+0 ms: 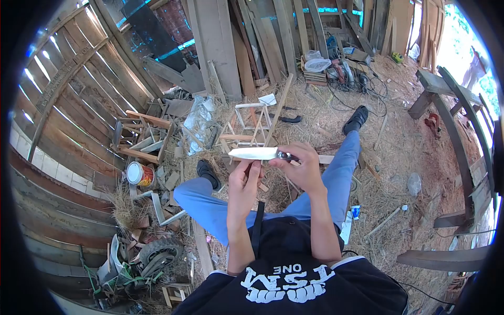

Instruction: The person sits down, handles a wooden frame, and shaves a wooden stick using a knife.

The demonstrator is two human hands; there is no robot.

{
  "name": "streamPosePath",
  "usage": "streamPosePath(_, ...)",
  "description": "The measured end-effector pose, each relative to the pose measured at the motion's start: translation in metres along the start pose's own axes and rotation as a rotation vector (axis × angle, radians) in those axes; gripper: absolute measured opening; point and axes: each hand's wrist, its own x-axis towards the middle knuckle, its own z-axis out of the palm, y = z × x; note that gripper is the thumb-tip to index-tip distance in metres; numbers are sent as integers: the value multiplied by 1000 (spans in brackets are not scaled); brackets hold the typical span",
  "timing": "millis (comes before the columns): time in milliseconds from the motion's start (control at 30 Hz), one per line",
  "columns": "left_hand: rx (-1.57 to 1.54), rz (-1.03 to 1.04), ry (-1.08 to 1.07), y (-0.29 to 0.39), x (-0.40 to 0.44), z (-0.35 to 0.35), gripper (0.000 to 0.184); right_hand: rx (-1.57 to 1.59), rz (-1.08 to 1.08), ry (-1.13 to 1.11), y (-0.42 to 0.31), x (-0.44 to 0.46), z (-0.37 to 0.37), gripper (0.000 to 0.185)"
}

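Observation:
A knife (254, 153) with a broad pale blade and a dark handle lies level in front of my chest, its tip to the left. My right hand (303, 164) is closed round the handle. Just under the blade, my left hand (245, 177) has its fingers pinched together near the blade's lower edge; whatever is between them is too small to make out. Beyond the knife, a small wooden frame (240, 137) of thin strips stands on the straw-covered ground between my feet.
Planks (218, 47) lean on the back wall. Power tools with cables (341, 73) lie at the back. A paint can (139, 173), wooden frames (149, 137) and a wheel (160, 255) are on the left. A curved wooden structure (455, 136) stands right.

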Motion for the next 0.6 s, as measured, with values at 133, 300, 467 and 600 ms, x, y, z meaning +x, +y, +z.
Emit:
streamPosePath(133, 1, 12, 21, -3, -2, 1, 24, -67, 31, 104, 17, -1, -11, 34)
streamPosePath(300, -21, -1, 6, -3, -2, -2, 24, 69, 233, 53, 13, -3, -21, 30)
streamPosePath(467, -31, 14, -18, -2, 1, 1, 21, 178, 211, -84, -6, -3, -4, 32)
streamPosePath(600, -9, 36, 19, -3, 0, 2, 20, 205, 130, -104, -13, 0, 9, 36)
